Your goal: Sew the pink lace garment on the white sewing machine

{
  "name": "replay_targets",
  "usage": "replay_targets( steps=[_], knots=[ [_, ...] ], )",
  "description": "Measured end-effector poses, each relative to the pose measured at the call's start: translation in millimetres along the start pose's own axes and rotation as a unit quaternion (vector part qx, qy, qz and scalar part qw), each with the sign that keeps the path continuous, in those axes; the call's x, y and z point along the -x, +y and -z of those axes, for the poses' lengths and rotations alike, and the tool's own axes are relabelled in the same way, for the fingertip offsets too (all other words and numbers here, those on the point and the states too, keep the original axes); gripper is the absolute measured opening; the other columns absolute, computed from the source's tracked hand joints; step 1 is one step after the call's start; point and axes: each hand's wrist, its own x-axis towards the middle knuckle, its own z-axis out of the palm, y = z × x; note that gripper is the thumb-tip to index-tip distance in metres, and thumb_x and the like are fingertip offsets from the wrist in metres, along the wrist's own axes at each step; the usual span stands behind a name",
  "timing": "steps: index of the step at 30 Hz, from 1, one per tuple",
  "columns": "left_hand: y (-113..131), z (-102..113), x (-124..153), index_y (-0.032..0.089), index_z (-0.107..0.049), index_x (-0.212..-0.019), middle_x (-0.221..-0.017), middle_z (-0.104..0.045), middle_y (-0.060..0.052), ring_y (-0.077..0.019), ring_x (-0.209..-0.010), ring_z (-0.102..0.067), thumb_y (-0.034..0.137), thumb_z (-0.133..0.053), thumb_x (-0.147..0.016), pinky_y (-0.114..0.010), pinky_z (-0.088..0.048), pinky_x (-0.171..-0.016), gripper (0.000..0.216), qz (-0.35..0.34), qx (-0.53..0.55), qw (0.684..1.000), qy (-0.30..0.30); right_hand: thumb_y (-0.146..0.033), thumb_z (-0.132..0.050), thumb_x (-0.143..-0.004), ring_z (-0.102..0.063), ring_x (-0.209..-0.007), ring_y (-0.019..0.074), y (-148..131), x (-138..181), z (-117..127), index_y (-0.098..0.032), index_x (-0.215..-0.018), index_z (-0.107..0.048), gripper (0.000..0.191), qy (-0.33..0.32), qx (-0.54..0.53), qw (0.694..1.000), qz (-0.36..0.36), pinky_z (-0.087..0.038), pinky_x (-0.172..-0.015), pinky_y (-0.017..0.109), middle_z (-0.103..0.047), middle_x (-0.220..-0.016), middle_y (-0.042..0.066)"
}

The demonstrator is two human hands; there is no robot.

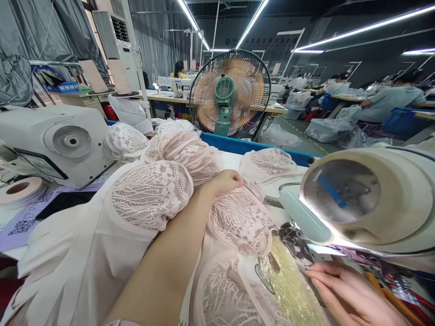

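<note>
A pale pink lace bra (241,217) lies in front of me beside the sewing machine (360,194). My left hand (228,181) is closed on the upper edge of this bra, its arm reaching across the pile. Low on the right, my right hand (350,290) has its fingertips pressed together near the machine's presser area; whatever they pinch is too small to make out. Between the hands, a yellowish clear plastic piece (288,276) covers part of the machine bed. Another lace cup (234,290) lies nearest to me.
More pink bras (152,194) are heaped on the left, with white lace cups (125,140) behind. A second white machine (68,140) and a tape roll (22,190) stand at far left. A large fan (231,95) faces me. Orange-handled tool (390,294) lies at lower right.
</note>
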Motion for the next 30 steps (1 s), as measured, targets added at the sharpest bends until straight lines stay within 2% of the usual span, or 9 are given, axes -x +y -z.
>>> replay_targets(
  steps=[4, 9, 15, 18, 19, 21, 24, 27, 30],
  knots=[
    [6.1, -3.6, 2.0, 0.013, -0.059, -0.084, -0.08, -0.062, -0.003, -0.0146, -0.075, -0.057, 0.016, -0.049, -0.077, -0.025, -0.045, -0.074, 0.012, -0.008, -0.119, 0.993, 0.015, -0.03, -0.055, -0.081, -0.062, -0.083, 0.0206, -12.3, -11.7, 6.1, -0.023, -0.085, -0.066, 0.014, 0.0, -0.021, 1.0, -0.001, -0.053, -0.069, 0.028, -0.064, -0.089, 0.006],
    [56.4, -5.5, 32.1, 0.004, -0.057, -0.101, -0.109, -0.055, -0.022, -0.0309, -0.104, -0.051, 0.007, -0.05, -0.072, -0.041, -0.038, -0.09, 0.03, -0.059, -0.305, 0.95, 0.021, -0.026, -0.047, -0.086, -0.06, -0.085, 0.0195, -37.9, -19.3, 18.8, -0.024, -0.083, -0.063, 0.016, -0.011, -0.102, 0.994, -0.037, -0.05, -0.073, 0.03, -0.061, -0.086, 0.005],
    [103.4, -6.0, 119.8, 0.012, -0.063, -0.078, -0.081, -0.063, -0.014, -0.0279, -0.079, -0.06, 0.02, -0.055, -0.073, -0.037, -0.046, -0.07, 0.013, -0.084, -0.439, 0.891, -0.083, -0.03, -0.039, -0.09, -0.057, -0.081, 0.0192, -59.1, 0.4, 34.1, -0.023, -0.078, -0.058, 0.023, -0.016, -0.194, 0.972, -0.132, -0.047, -0.072, 0.031, -0.059, -0.083, 0.006],
    [104.1, -20.3, 154.4, 0.018, -0.058, -0.108, -0.096, -0.064, -0.009, -0.0243, -0.086, -0.06, 0.038, -0.065, -0.067, -0.03, -0.046, -0.069, 0.046, -0.217, -0.395, 0.853, -0.264, -0.037, -0.039, -0.089, -0.057, -0.079, 0.0184, -71.3, 12.8, 34.9, -0.022, -0.074, -0.059, 0.029, -0.027, -0.26, 0.946, -0.19, -0.047, -0.07, 0.029, -0.06, -0.081, 0.005],
    [101.8, -27.7, 160.0, 0.019, -0.053, -0.117, -0.099, -0.064, -0.009, -0.0242, -0.089, -0.059, 0.036, -0.066, -0.067, -0.03, -0.045, -0.072, 0.055, -0.272, -0.384, 0.83, -0.3, -0.038, -0.039, -0.089, -0.058, -0.078, 0.0185, -75.6, 15.7, 34.2, -0.022, -0.072, -0.059, 0.031, -0.03, -0.279, 0.938, -0.203, -0.047, -0.07, 0.029, -0.06, -0.08, 0.005],
    [95.6, -43.5, 161.6, 0.02, -0.059, -0.109, -0.086, -0.066, -0.007, -0.0234, -0.081, -0.061, 0.028, -0.063, -0.069, -0.032, -0.044, -0.072, 0.042, -0.302, -0.403, 0.805, -0.313, -0.042, -0.04, -0.088, -0.059, -0.078, 0.0194, -84.1, 20.0, 32.3, -0.022, -0.069, -0.06, 0.033, -0.028, -0.304, 0.926, -0.222, -0.048, -0.072, 0.029, -0.062, -0.081, 0.006],
    [86.2, -61.4, 145.6, 0.02, -0.065, -0.078, -0.074, -0.065, -0.001, -0.0158, -0.066, -0.057, 0.018, -0.053, -0.074, -0.025, -0.041, -0.062, 0.013, -0.237, -0.31, 0.869, -0.305, -0.047, -0.044, -0.084, -0.061, -0.086, 0.0218, -96.7, 24.7, 29.8, -0.023, -0.078, -0.063, 0.032, -0.002, -0.319, 0.91, -0.265, -0.049, -0.077, 0.03, -0.067, -0.092, 0.008],
    [76.1, -69.9, 123.8, 0.018, -0.059, -0.064, -0.061, -0.057, 0.001, -0.0113, -0.056, -0.049, 0.03, -0.052, -0.077, -0.022, -0.037, -0.056, 0.02, -0.12, -0.103, 0.948, -0.276, -0.052, -0.042, -0.084, -0.062, -0.098, 0.0224, -110.3, 27.5, 29.0, -0.025, -0.115, -0.056, 0.044, 0.019, -0.326, 0.884, -0.335, -0.05, -0.08, 0.029, -0.068, -0.104, 0.008],
    [62.2, -76.9, 109.4, 0.017, -0.054, -0.061, -0.052, -0.048, 0.004, -0.0089, -0.047, -0.04, 0.042, -0.052, -0.075, -0.022, -0.032, -0.049, 0.029, 0.004, 0.069, 0.976, -0.204, -0.053, -0.043, -0.082, -0.057, -0.11, 0.023, -122.5, 23.9, 28.5, -0.025, -0.133, -0.041, 0.058, -0.005, -0.325, 0.888, -0.324, -0.048, -0.086, 0.031, -0.063, -0.118, 0.008]
  ],
)
